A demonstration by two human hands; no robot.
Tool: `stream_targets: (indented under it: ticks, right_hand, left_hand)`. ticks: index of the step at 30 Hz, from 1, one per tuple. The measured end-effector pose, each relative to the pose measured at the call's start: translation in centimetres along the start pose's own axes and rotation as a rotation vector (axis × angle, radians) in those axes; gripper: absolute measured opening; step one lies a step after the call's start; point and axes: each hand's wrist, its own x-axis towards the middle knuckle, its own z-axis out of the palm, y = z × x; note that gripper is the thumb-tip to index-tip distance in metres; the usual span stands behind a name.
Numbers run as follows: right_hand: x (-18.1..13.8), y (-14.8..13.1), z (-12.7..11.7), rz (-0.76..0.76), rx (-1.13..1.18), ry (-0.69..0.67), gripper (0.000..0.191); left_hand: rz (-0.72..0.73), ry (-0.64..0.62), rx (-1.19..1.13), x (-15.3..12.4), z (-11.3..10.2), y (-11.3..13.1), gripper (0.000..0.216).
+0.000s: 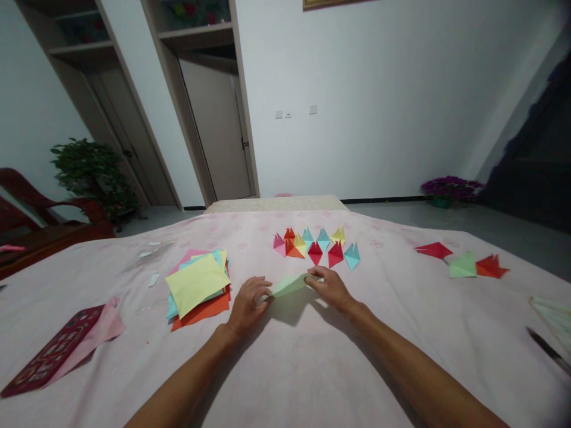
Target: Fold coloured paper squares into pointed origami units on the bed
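Observation:
A pale green sheet of paper (289,297) stretches between my two hands, partly folded or bent and just above the cloth. My left hand (250,302) grips its left end between thumb and fingers. At its upper right corner, my right hand (329,286) pinches the paper. Just beyond the hands stand several small folded paper figures with pointed tips, among them a red one (314,254), a blue one (352,257) and a pink one (279,244). Left of my left hand lies a loose stack of coloured paper squares (198,284), yellow on top.
The table wears a pale pink cloth (392,356). On the right lie a red paper piece (433,249), a green one (463,266) and an orange one (492,267), with a dark pen-like object (548,351) nearer. A dark red patterned packet (56,351) rests at left.

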Motion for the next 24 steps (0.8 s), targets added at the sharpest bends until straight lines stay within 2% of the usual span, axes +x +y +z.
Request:
stream_targets:
  ticks: [4, 6, 8, 11, 13, 20, 24]
  right_hand:
    - [0.9, -3.1, -2.7, 0.085, 0.198, 0.025, 0.033]
    - [0.9, -3.8, -3.4, 0.134, 0.295, 0.037, 0.046]
    - [0.3, -3.9, -3.4, 0.190, 0.365, 0.047, 0.052]
    - [-1.0, -3.1, -2.5, 0.266, 0.439, 0.067, 0.052]
    - [-1.9, -2.3, -1.6, 0.299, 0.481, 0.080, 0.051]
    - [-2.8, -0.2, 1.0, 0.317, 0.591, 0.097, 0.061]
    - [-2.8, 0.1, 2.0, 0.305, 0.606, 0.121, 0.059]
  left_hand:
    - [-0.477, 0.026, -0.495, 1.7, -0.9, 4.5, 0.026]
    - [-0.649, -0.031, -0.707, 2.3, -1.3, 6.1, 0.036]
    - [-0.755, -0.117, -0.792, 2.6, -1.5, 6.9, 0.044]
    - [-0.809, -0.241, -0.770, 2.6, -1.2, 6.7, 0.051]
    - [-0.809, -0.271, -0.757, 2.5, -0.7, 6.1, 0.052]
    - [-0.810, -0.165, -0.702, 2.3, 2.9, 4.0, 0.054]
    - [-0.810, -0.097, -0.624, 2.4, 4.7, 2.5, 0.048]
